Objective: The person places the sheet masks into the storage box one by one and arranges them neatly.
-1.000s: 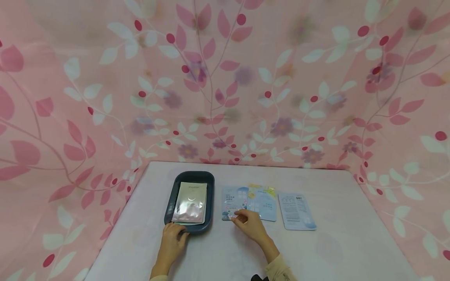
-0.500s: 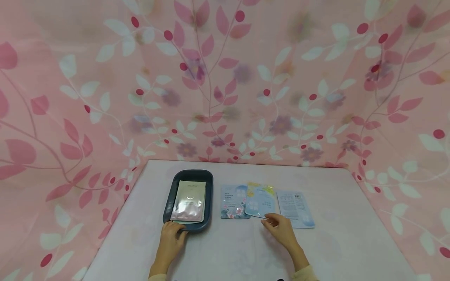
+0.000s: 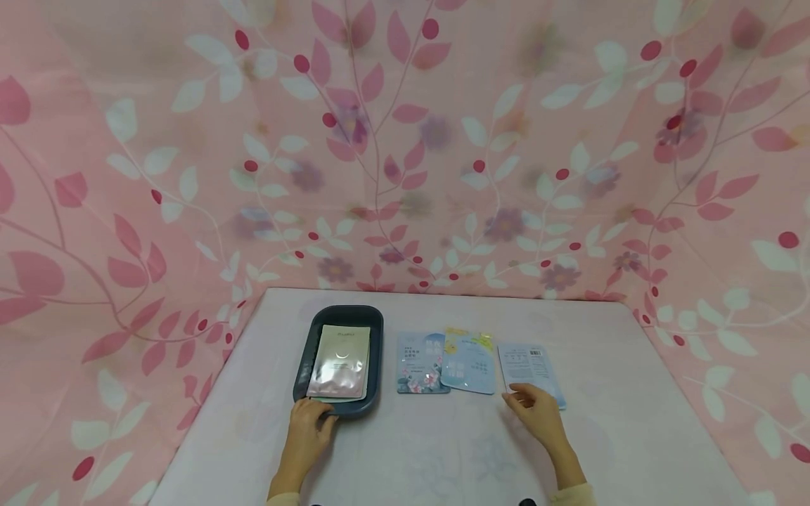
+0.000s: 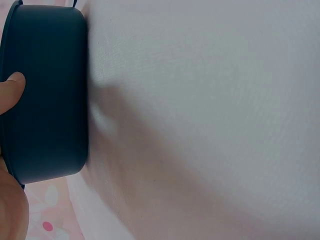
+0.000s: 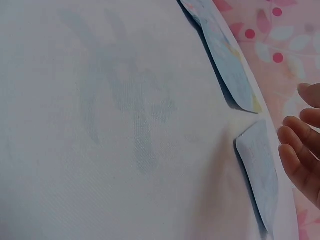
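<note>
My left hand (image 3: 310, 430) grips the near left corner of a dark blue tray (image 3: 377, 365). Its thumb (image 4: 14, 91) presses on the tray's outer wall in the left wrist view. Inside the tray lie face mask packets (image 3: 342, 362), a pale green and pink one on top. My right hand (image 3: 538, 416) hovers with loosely bent fingers over the near edge of a pale blue face mask packet (image 3: 524, 362), holding nothing. Left of it, a yellow and blue face mask packet (image 3: 470, 365) overlaps a flowered blue face mask packet (image 3: 418, 365).
A white cloth covers the table (image 3: 436, 450). Pink floral fabric (image 3: 405, 176) hangs behind and along both sides. The three loose packets lie in a row right of the tray.
My right hand has moved right, from the flowered packet past the yellow and blue one to the rightmost packet. The yellow and blue packet has shifted slightly left. My left hand stays on the tray.
</note>
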